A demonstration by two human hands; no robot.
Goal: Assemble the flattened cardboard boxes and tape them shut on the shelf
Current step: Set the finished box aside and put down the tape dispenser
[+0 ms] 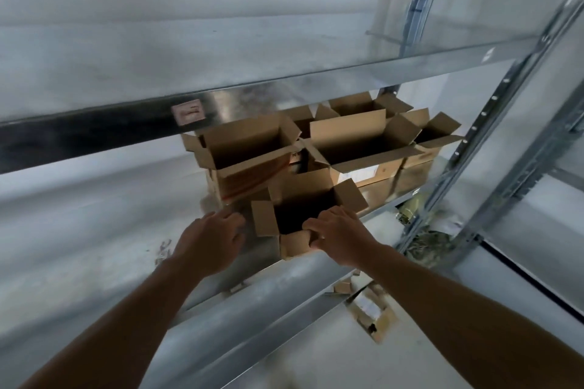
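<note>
Right hand (339, 235) fingers curl over the near rim of the small open box (295, 243), gripping it; left hand (210, 238) hovers loosely spread beside it. The box stands mouth-up at the shelf (259, 297) front edge, long axis unclear.

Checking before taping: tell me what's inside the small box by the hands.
The small box stands open, flaps up. Its inside is dark shadow; no contents show. The bottom cannot be seen, and the right hand covers the near rim.
</note>
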